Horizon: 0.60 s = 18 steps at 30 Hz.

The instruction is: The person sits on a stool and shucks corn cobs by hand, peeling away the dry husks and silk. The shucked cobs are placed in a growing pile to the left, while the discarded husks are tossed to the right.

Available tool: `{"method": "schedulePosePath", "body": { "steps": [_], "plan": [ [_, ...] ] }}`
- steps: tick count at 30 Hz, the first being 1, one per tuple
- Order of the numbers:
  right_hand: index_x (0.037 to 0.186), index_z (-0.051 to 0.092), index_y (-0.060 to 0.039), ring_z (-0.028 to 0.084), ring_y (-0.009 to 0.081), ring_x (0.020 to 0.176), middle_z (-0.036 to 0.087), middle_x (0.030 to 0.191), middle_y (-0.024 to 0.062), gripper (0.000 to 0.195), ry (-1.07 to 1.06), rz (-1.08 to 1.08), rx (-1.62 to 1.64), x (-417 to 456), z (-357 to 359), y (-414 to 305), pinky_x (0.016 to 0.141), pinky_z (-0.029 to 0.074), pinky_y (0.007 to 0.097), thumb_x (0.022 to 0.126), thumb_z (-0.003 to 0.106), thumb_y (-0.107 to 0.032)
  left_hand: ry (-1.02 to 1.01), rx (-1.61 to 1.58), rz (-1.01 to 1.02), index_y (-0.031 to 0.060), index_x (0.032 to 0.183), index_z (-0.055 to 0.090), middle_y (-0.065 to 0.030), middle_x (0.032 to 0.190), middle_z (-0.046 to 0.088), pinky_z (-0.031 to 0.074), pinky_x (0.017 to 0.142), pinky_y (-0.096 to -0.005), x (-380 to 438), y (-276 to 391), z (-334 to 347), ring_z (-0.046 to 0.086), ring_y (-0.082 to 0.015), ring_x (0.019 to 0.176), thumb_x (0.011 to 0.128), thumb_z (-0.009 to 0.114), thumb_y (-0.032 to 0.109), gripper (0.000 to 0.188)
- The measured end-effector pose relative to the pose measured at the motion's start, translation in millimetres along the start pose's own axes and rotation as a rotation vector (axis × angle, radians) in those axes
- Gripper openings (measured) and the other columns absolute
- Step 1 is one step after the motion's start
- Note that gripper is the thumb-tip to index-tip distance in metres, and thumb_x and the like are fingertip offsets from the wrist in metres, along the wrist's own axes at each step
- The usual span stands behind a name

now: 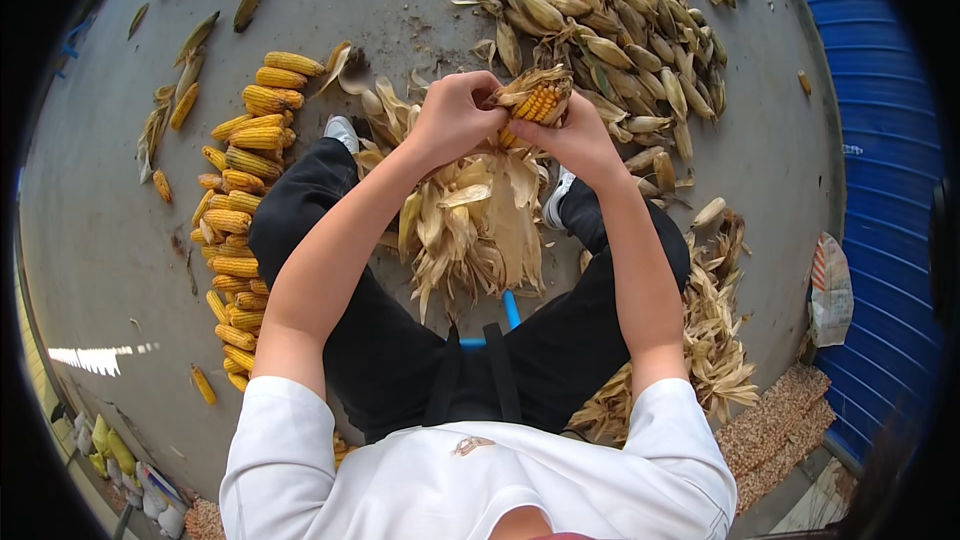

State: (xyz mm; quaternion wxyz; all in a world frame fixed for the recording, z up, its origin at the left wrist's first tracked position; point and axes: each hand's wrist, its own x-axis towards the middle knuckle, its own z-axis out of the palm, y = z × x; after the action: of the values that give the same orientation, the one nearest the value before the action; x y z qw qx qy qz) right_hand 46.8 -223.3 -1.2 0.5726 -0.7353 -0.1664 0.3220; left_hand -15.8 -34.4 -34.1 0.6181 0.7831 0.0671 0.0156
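Between my hands is a partly husked corn ear (538, 103), its yellow kernels bared on one side and dry husk still around the top. My left hand (466, 111) grips the husk on the ear's left side, fingers curled. Around the right side, my right hand (571, 136) holds the ear with its thumb across the kernels. Long pale husk leaves (514, 202) hang down below the ear. Beneath them, a heap of stripped husks (450, 229) lies on the floor between my feet.
Bare yellow cobs (234, 221) are stacked in a long row on the left. Unhusked ears (615, 37) form a large pile at the upper right. More husks (712, 330) lie beside my right leg. A blue corrugated wall (885, 165) borders the right, with a printed sack (831, 291) against it.
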Motion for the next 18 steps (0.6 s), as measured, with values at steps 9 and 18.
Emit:
{"method": "schedulePosePath", "body": {
  "steps": [9, 18],
  "plan": [
    [0.119, 0.059, 0.0, 0.063, 0.0099, 0.097, 0.067, 0.108, 0.0027, 0.04, -0.015, -0.103, 0.085, 3.0, -2.6, -1.5, 0.088, 0.052, 0.0282, 0.083, 0.076, -0.003, -0.009, -0.264, -0.096, -0.0044, 0.095, 0.068, -0.0039, 0.08, 0.068, 0.048, 0.066, -0.0249, 3.6, -7.1, 0.5, 0.059, -0.0083, 0.072, 0.077, 0.069, 0.008, 0.021],
    [0.116, 0.058, 0.0014, 0.062, 0.0104, 0.095, 0.067, 0.107, 0.0028, 0.039, -0.026, -0.114, 0.145, 1.8, -12.7, -5.5, 0.086, 0.053, 0.029, 0.083, 0.077, -0.007, -0.072, -0.566, -0.268, -0.0041, 0.103, 0.066, -0.0064, 0.094, 0.068, 0.055, 0.074, -0.0276, 5.5, -1.4, -1.0, 0.065, -0.0129, 0.08, 0.087, 0.064, 0.002, 0.016]
  ]
}}
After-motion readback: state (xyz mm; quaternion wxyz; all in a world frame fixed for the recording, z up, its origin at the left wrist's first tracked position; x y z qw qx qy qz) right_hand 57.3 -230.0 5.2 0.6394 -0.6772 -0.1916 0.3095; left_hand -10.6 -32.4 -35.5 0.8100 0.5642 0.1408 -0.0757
